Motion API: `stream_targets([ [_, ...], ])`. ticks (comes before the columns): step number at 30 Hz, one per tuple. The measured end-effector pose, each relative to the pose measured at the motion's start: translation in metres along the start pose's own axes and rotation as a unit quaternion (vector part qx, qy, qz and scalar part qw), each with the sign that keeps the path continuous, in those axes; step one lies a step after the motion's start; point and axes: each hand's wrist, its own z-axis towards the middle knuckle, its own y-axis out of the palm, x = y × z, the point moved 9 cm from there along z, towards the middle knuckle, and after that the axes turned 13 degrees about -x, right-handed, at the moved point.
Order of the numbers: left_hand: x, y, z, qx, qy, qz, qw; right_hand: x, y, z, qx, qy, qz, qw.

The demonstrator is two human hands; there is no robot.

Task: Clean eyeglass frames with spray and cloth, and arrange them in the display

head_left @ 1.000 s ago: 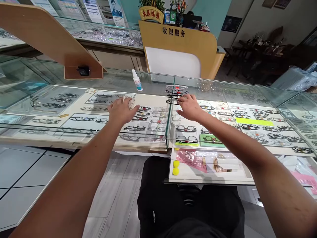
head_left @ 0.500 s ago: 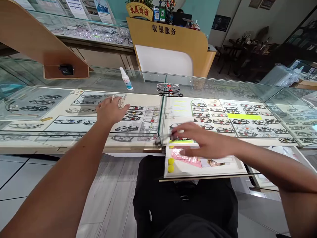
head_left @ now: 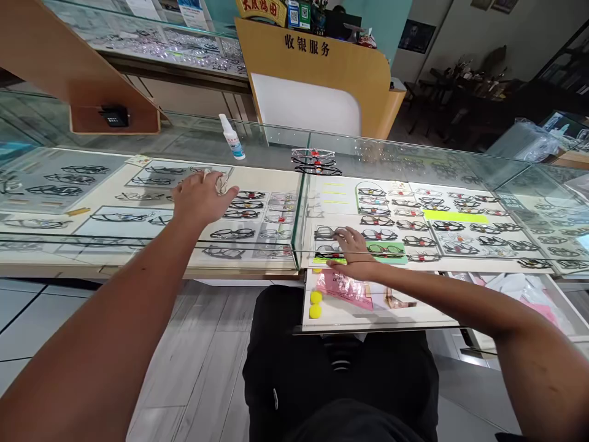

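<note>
Glasses point(head_left: 324, 232) with dark rims lie near the front left corner of the right-hand display case, and the person's right hand point(head_left: 355, 248) is at them, fingers bent forward, thumb apart. The left hand point(head_left: 197, 197) is palm down over the other case, thumb spread from the fingers, beside a pale crumpled cloth point(head_left: 224, 179). At this angle I cannot tell whether either hand is gripping, or whether the right one is above or below the glass. The step in hand looks like reaching for or settling that pair; a next move would call for a light hold on the frame, clear of its neighbors. An upright glass divider point(head_left: 299, 227) stands just left, and an open drawer point(head_left: 338, 318) juts beneath the right wrist. The roomiest space lies between stacked glasses point(head_left: 316, 162) and a spray bottle point(head_left: 232, 140) on top.
</note>
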Motion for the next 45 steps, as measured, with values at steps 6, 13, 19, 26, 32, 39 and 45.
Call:
stream_targets([
  [6, -0.003, 0.000, 0.000, 0.012, 0.006, -0.010, 1.000, 0.043, 0.002, 0.083, 0.000, 0.046, -0.045, 0.998],
  [13, -0.007, 0.003, 0.003, 0.014, 0.010, -0.011, 1.000, 0.063, 0.004, 0.121, -0.028, 0.077, -0.029, 0.996],
  [19, -0.004, 0.000, -0.001, 0.016, 0.009, -0.009, 1.000, 0.069, 0.008, 0.126, -0.051, 0.098, -0.017, 0.994],
  [26, -0.004, 0.000, 0.000, 0.015, 0.019, -0.016, 1.000, 0.067, 0.003, 0.120, -0.077, 0.113, -0.011, 0.991],
  [32, -0.003, -0.002, -0.002, 0.020, 0.014, -0.015, 1.000, 0.010, -0.014, 0.084, -0.069, 0.058, -0.034, 0.995],
  [39, -0.007, 0.002, 0.002, 0.016, 0.006, -0.006, 1.000, -0.126, 0.018, -0.029, -0.242, -0.154, 0.005, 0.958],
  [45, -0.008, 0.003, 0.001, 0.017, 0.008, -0.012, 1.000, -0.143, -0.086, -0.011, -0.091, -0.202, -0.070, 0.973],
])
